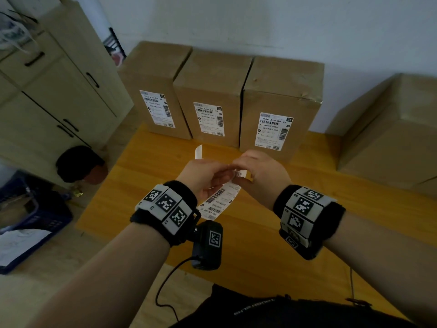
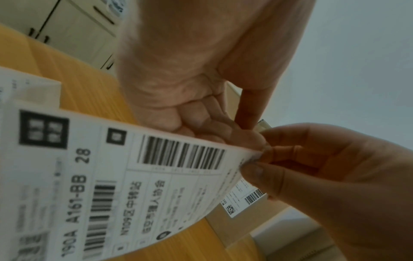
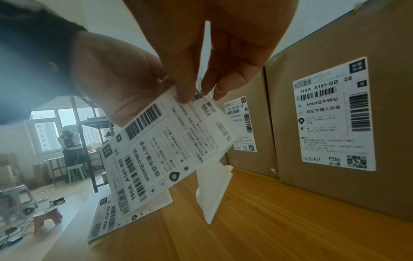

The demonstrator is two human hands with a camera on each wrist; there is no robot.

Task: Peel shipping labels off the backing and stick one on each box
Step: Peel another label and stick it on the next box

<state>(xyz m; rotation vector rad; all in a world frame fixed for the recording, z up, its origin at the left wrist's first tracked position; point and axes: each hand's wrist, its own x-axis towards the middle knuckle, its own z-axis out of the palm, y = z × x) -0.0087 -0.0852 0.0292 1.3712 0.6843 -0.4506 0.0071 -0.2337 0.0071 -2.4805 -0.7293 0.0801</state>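
Note:
Three brown boxes stand in a row at the back of the yellow table [image 1: 260, 252]: left box [image 1: 151, 72], middle box [image 1: 212, 79], right box [image 1: 283, 91]. Each carries a white shipping label on its front, e.g. [image 1: 274, 131]. Above the table's middle I hold a strip of printed labels [image 1: 221, 196] [image 2: 134, 176] [image 3: 170, 141]. My left hand [image 1: 205, 178] [image 3: 134, 106] grips the strip, thumb on its face. My right hand [image 1: 255, 174] [image 2: 252, 159] [image 3: 196, 91] pinches its upper corner between thumb and forefinger. A bare white backing piece [image 1: 198, 152] [image 3: 212, 190] sticks out behind.
A large plain cardboard box [image 1: 390, 133] sits at the table's right end. Cream cabinets [image 1: 47, 91] stand to the left, with a blue crate [image 1: 30, 223] on the floor below. A cable [image 1: 165, 287] hangs from the left wrist camera. Another person [image 3: 69, 139] stands far off by a window.

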